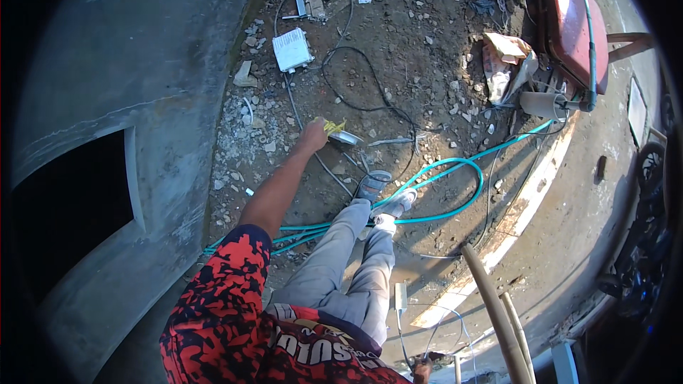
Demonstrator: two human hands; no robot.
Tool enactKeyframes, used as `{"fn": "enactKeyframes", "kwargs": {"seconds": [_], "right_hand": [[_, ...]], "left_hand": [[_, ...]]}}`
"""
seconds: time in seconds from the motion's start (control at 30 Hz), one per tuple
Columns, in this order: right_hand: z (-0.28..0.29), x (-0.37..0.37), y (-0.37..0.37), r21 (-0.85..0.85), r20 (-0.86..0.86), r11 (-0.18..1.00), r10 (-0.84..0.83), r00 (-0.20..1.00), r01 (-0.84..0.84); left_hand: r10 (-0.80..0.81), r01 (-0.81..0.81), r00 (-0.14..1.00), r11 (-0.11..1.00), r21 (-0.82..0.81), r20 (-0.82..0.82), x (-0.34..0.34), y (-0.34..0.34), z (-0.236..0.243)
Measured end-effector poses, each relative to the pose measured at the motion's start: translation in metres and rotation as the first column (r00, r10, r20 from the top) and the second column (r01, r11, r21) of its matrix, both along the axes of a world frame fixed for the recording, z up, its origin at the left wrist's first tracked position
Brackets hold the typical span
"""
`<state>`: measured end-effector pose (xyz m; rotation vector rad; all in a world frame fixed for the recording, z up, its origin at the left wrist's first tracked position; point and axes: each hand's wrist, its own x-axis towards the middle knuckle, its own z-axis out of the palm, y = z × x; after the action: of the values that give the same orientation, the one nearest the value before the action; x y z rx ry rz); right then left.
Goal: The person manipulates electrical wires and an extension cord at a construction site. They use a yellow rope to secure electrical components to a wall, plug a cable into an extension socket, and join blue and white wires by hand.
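The left hand (314,135) gripped a yellow bundle (335,127) in its fingers; keeping it clear of the black cable (388,104) seemed wise. The right hand's (422,370) fingers were unclear.

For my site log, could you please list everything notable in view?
Yellow item: one, yellow, centre
Box: one, white, upper centre
Hose: count unclear, teal, centre right
Cables: several, dark, upper centre
Stones: many, pale, upper centre
Seat: one, red, upper right
Cylinder: one, grey, below seat
Poles: at least two, tan, lower right
Vehicle: one, dark, right edge
Wall: one, grey, left
Left hand: one, bare, gripping yellow item
Right hand: apparently one, lower edge, grip unclear
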<state>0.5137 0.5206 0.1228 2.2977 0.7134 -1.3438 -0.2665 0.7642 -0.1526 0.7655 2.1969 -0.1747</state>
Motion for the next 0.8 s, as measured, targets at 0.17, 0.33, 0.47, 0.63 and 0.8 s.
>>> {"fn": "enactKeyframes", "kwargs": {"seconds": [0.17,0.33,0.47,0.63,0.8], "right_hand": [[0.010,-0.021,0.000,-0.167,0.100,0.981,0.121,0.988,-0.103],[0.000,-0.001,-0.027,-0.230,0.122,0.949,0.246,0.962,-0.214],[-0.013,0.038,-0.045,-0.181,0.017,0.881,0.446,0.895,-0.436],[-0.004,0.040,-0.059,-0.268,0.128,0.926,0.309,0.943,-0.267],[0.005,-0.062,-0.018,-0.123,0.180,0.984,0.152,0.972,-0.131]], "left_hand": [[0.019,0.018,0.987,0.975,0.222,-0.160,-0.053,0.047,-0.106],[0.088,-0.065,0.987,0.984,0.164,-0.138,-0.097,0.073,-0.212],[0.520,-0.572,0.817,0.789,0.227,0.250,-0.147,0.048,-0.278],[0.613,-0.795,0.602,0.523,0.309,0.512,-0.138,0.045,-0.268],[0.413,-0.844,0.530,0.342,0.414,0.740,-0.038,0.067,-0.147]]}}
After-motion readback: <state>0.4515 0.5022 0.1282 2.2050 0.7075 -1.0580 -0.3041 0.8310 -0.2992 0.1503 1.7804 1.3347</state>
